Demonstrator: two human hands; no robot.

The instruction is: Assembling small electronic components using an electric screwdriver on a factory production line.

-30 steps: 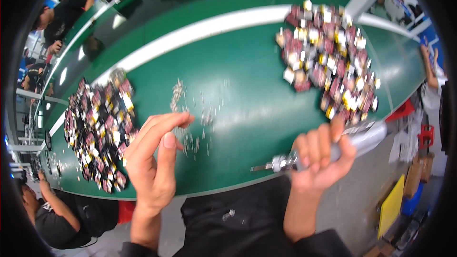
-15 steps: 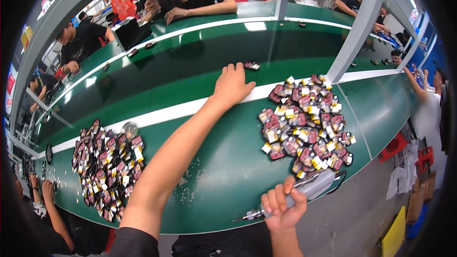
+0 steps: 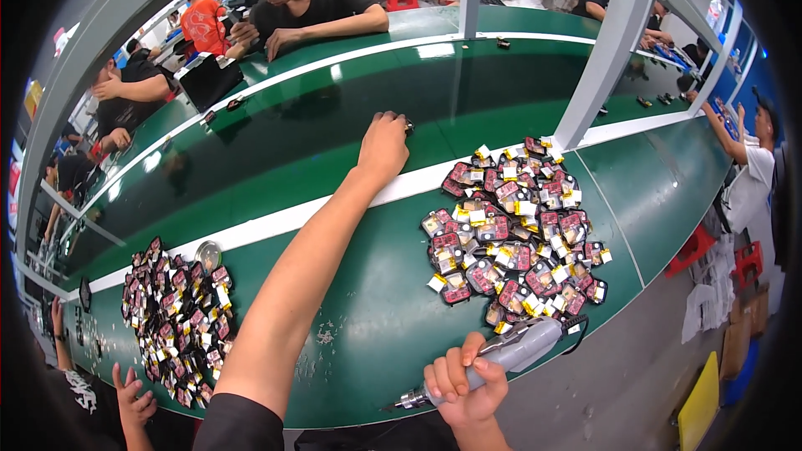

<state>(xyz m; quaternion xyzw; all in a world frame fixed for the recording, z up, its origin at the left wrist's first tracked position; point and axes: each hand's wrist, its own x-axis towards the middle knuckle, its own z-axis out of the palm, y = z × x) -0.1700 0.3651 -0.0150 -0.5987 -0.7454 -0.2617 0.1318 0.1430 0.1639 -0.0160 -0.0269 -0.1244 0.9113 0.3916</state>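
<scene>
Head view: module pile (image 3: 517,255) between screwdriver (image 3: 518,351) and post (image 3: 603,58)

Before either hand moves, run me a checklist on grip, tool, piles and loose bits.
1. Right hand closed around the grey screwdriver: ok.
2. Left hand secure on the small dark part: cannot tell, the hand hides most of it.
3. Loose small pieces gathered together: not ok, scattered on the green table.
4. Screwdriver's tip away from those pieces: ok.
5. Screwdriver's rear end free of the right pile: cannot tell, they overlap in view.
6. Left pile separate from the right one: ok.
</scene>
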